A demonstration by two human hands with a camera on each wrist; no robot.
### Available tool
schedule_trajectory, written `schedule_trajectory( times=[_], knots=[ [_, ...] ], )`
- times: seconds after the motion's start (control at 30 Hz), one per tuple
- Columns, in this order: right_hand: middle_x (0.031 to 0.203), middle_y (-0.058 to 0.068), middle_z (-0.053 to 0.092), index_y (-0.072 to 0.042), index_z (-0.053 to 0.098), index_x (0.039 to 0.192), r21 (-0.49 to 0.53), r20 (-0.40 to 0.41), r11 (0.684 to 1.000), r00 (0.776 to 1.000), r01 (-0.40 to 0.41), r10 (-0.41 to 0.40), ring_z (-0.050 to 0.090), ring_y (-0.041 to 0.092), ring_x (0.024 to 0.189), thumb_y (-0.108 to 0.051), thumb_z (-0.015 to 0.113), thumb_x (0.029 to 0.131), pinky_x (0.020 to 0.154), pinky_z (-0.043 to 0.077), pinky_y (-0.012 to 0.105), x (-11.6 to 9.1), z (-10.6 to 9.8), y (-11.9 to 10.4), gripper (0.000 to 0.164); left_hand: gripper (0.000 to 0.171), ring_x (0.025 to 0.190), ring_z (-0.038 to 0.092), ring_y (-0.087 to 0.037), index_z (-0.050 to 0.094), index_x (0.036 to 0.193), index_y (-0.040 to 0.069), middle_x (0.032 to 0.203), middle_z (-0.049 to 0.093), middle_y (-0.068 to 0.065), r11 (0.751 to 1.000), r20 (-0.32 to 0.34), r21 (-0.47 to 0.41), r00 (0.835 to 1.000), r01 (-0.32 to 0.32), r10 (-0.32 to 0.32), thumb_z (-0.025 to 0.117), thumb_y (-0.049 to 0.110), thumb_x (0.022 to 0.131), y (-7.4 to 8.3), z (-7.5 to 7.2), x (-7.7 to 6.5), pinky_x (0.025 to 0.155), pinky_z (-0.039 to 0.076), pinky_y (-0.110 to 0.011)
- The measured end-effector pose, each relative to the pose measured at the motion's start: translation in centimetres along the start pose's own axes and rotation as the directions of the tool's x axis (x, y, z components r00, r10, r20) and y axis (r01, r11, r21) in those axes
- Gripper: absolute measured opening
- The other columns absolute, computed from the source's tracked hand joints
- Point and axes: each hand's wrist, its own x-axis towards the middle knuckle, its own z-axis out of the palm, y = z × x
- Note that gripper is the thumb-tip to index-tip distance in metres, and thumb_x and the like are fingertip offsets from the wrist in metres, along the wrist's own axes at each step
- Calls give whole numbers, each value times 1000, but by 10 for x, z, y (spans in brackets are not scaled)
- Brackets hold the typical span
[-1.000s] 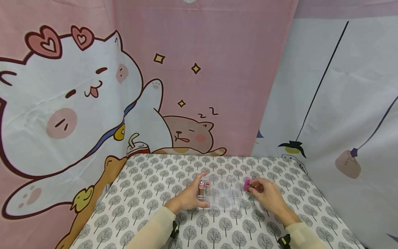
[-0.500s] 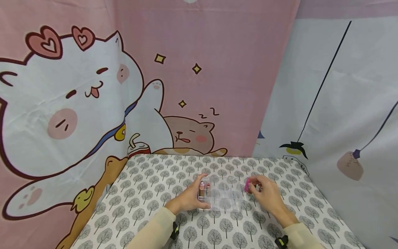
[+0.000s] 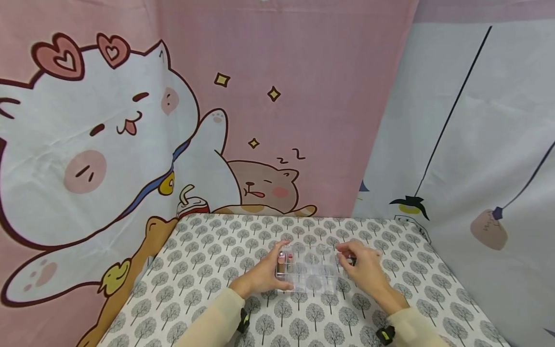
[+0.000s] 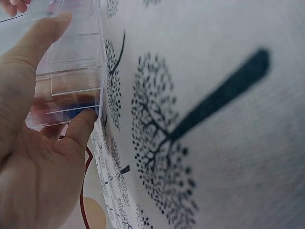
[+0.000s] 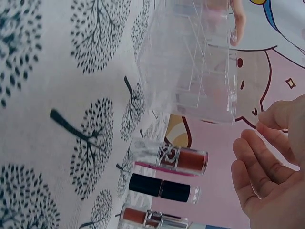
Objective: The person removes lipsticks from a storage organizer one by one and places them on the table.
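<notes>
My left hand (image 3: 262, 274) grips the left end of a clear plastic divided organizer (image 3: 314, 282), thumb on the near side and fingers on the far side. Lip gloss tubes (image 3: 281, 265) stand in the compartments at that end. Beyond the organizer's right end, my right hand (image 3: 364, 267) hovers, fingers bent loosely with nothing visible between them. The right wrist view shows a row of upright tubes beside it: a brownish lip gloss (image 5: 191, 161) with a pink strip (image 5: 152, 169) along it, a black tube (image 5: 159, 187) and another lip gloss (image 5: 152, 218). In the head view my right hand mostly hides this row.
A white cloth (image 3: 234, 308) printed with grey trees covers the table. A pink curtain (image 3: 321, 120) with cartoon animals hangs behind it, and a pale curtain (image 3: 520, 144) on the right. Most of the organizer's middle and right compartments hold nothing visible.
My right hand has moved slightly left, toward the organizer's end. The pink item seen at its fingertips earlier no longer shows in the head view. My left hand stays in place.
</notes>
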Motion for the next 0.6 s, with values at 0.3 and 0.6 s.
schedule_trajectory(
  times=[0.3, 0.6],
  knots=[
    [100, 3, 83, -7, 85, 116, 21, 0, 998, 999, 53, -53, 64, 2, 74, 5, 87, 96, 62, 59, 21, 1, 14, -10, 23, 135, 150, 65, -36, 14, 178, 62, 178, 51, -17, 1000, -5, -11, 1000, -5, 5, 108, 32, 85, 0, 0, -1, 132, 49, -68],
    [111, 7, 87, -8, 85, 116, 14, -29, 987, 987, 161, -160, 82, 20, 90, 8, 89, 93, 78, 72, 41, 5, 32, -18, 27, 136, 141, 69, -31, 14, 179, 60, 175, 53, -15, 1000, -4, -7, 1000, 5, -5, 108, 31, 85, 0, 0, -1, 130, 52, -66]
  ],
)
